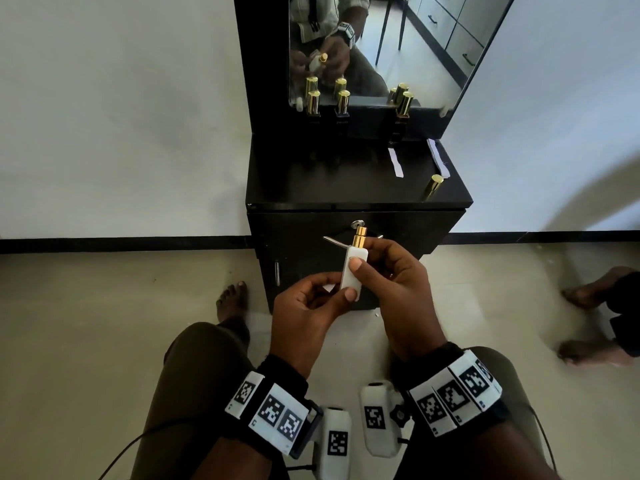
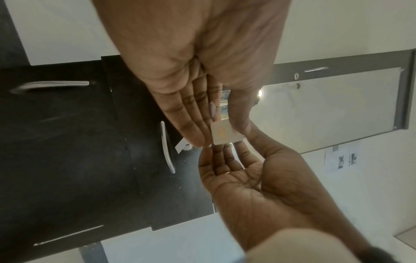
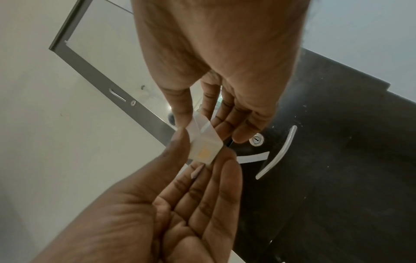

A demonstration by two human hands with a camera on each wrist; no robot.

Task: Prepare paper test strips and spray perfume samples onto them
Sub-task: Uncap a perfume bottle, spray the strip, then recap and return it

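Note:
Both hands hold a small white perfume bottle (image 1: 353, 271) with a bare gold spray nozzle, upright in front of the black cabinet. My right hand (image 1: 363, 259) pinches its upper body, thumb on the front face. At its lower end my left hand (image 1: 341, 294) pinches it between thumb and fingers. A white paper strip (image 3: 252, 157) pokes out from behind the left fingers. The wrist views show the bottle's base (image 2: 221, 133) (image 3: 203, 144) between both sets of fingers. A gold cap (image 1: 433, 186) lies on the cabinet top, near two paper strips (image 1: 395, 162) (image 1: 438, 157).
Three gold-capped perfume bottles (image 1: 313, 103) (image 1: 343, 103) (image 1: 405, 105) stand against the mirror (image 1: 374, 46) at the back of the black cabinet (image 1: 311, 181). My bare foot (image 1: 232, 296) is beside the cabinet. Another person's feet (image 1: 588, 289) are at the right.

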